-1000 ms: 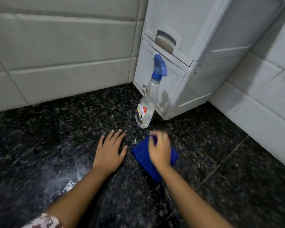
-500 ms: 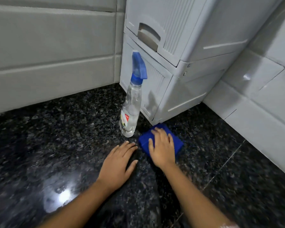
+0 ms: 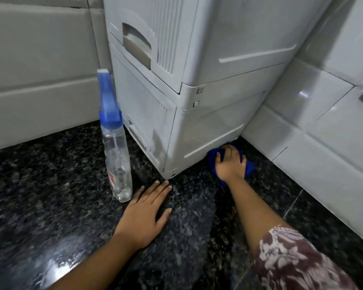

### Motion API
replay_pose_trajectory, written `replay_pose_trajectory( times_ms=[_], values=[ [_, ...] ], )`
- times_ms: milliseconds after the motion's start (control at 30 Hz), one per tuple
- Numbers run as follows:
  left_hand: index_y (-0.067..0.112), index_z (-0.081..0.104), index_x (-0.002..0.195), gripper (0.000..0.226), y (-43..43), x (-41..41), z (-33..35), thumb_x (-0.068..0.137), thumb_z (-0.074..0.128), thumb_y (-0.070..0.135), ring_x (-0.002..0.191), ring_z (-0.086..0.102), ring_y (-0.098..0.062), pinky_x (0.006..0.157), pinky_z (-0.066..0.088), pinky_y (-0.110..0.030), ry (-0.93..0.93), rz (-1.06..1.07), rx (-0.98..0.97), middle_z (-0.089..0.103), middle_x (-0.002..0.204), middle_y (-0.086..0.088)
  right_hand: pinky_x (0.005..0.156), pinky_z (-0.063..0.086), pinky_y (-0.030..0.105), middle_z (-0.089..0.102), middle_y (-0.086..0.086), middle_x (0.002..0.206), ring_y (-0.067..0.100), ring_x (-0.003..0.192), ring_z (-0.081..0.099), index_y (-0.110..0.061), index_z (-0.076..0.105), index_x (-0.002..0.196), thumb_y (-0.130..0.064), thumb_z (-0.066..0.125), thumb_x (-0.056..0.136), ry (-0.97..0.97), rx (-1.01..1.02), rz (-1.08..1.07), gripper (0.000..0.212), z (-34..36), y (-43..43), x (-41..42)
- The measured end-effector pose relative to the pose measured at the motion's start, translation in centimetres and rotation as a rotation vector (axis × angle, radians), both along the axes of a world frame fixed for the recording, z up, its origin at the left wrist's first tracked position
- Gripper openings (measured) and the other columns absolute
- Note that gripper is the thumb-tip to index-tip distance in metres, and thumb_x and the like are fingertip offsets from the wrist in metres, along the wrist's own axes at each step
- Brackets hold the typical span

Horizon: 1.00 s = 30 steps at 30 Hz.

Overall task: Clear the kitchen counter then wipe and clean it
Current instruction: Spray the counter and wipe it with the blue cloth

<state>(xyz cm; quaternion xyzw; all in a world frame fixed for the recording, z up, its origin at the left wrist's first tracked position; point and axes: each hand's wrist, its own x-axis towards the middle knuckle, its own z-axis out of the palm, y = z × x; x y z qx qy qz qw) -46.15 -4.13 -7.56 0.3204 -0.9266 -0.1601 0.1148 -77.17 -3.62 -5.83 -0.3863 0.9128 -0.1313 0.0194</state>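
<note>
The person's left hand lies flat on the dark speckled table. Its fingers are straight and close together with the thumb splayed, just beside an upright clear spray bottle (blue trigger head). The right hand presses a bunched blue cloth onto the table against the base of a white plastic drawer unit, fingers curled over the cloth, near the tiled wall. A patterned sleeve covers the right arm.
</note>
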Motion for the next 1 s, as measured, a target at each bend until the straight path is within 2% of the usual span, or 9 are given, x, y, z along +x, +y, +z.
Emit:
replay_pose_trajectory(
  times_ms=[233,367,433,600,733,800,900,1000],
  values=[
    [0.04,0.005,0.151,0.059,-0.2,-0.1,-0.1,0.096,0.016,0.059,0.144,-0.011,0.004,0.117,-0.005,-0.028,-0.023,0.007,-0.025,-0.004,0.157,0.025,0.119,0.001,0.046,0.012,0.003,0.16,0.018,0.146,0.011,-0.017,0.013,0.152,-0.04,0.019,0.101,-0.047,0.153,-0.077,0.056,0.9,-1.6,-6.6],
    [0.039,0.012,0.151,0.06,-0.2,-0.1,-0.1,0.095,0.016,0.061,0.145,-0.002,0.002,0.117,0.001,-0.03,-0.049,-0.004,-0.01,0.007,0.157,0.024,0.118,0.001,0.047,0.017,0.002,0.159,0.018,0.145,0.014,-0.02,0.019,0.151,-0.042,0.021,0.101,-0.04,0.107,-0.048,0.055,0.8,0.3,-6.0],
    [0.039,0.013,0.151,0.06,-0.3,-0.1,-0.1,0.095,0.017,0.06,0.145,-0.002,0.002,0.117,0.001,-0.03,-0.056,-0.001,-0.004,0.008,0.157,0.023,0.116,0.001,0.054,0.022,-0.001,0.157,0.015,0.145,0.015,-0.025,0.026,0.148,-0.043,0.024,0.1,-0.027,0.075,-0.078,0.052,0.8,2.8,-5.4],
    [0.042,0.006,0.151,0.061,-0.1,-0.1,0.0,0.093,0.011,0.061,0.144,-0.008,0.004,0.118,-0.002,-0.029,-0.044,0.007,-0.005,0.001,0.157,0.025,0.109,-0.005,0.068,0.015,-0.01,0.158,0.01,0.146,0.006,-0.032,0.024,0.148,-0.046,0.02,0.099,-0.055,0.095,-0.347,0.051,1.1,12.0,-5.0],
    [0.041,0.007,0.151,0.061,-0.1,-0.2,0.1,0.093,0.013,0.061,0.145,-0.005,0.003,0.118,0.0,-0.029,-0.032,0.007,0.003,0.003,0.157,0.025,0.106,-0.005,0.072,0.01,-0.009,0.16,0.011,0.147,0.0,-0.031,0.019,0.151,-0.045,0.016,0.098,-0.093,0.131,-0.449,0.055,1.3,10.9,-4.5],
    [0.042,0.008,0.151,0.062,0.0,-0.3,0.1,0.093,0.013,0.061,0.144,-0.005,0.003,0.118,0.0,-0.029,-0.03,0.009,0.006,0.003,0.156,0.025,0.106,-0.004,0.072,0.007,-0.01,0.16,0.011,0.147,-0.001,-0.031,0.017,0.152,-0.043,0.016,0.098,-0.089,0.148,-0.359,0.055,1.3,7.9,-4.0],
    [0.044,0.009,0.15,0.062,-0.1,-0.1,0.2,0.091,0.012,0.064,0.144,-0.006,0.005,0.118,-0.002,-0.028,-0.021,0.013,0.018,0.002,0.156,0.026,0.108,-0.002,0.069,0.01,-0.013,0.16,0.01,0.147,0.001,-0.034,0.02,0.15,-0.043,0.021,0.1,-0.05,0.148,-0.106,0.052,1.1,3.7,-1.7],
    [0.044,0.012,0.15,0.062,-0.1,-0.1,0.2,0.091,0.012,0.065,0.144,-0.003,0.004,0.118,0.0,-0.028,-0.021,0.003,0.035,0.007,0.156,0.025,0.112,-0.002,0.063,0.013,-0.016,0.158,0.007,0.146,0.002,-0.036,0.022,0.149,-0.049,0.018,0.098,-0.022,0.151,0.228,0.053,1.0,5.1,2.4]
  ],
)
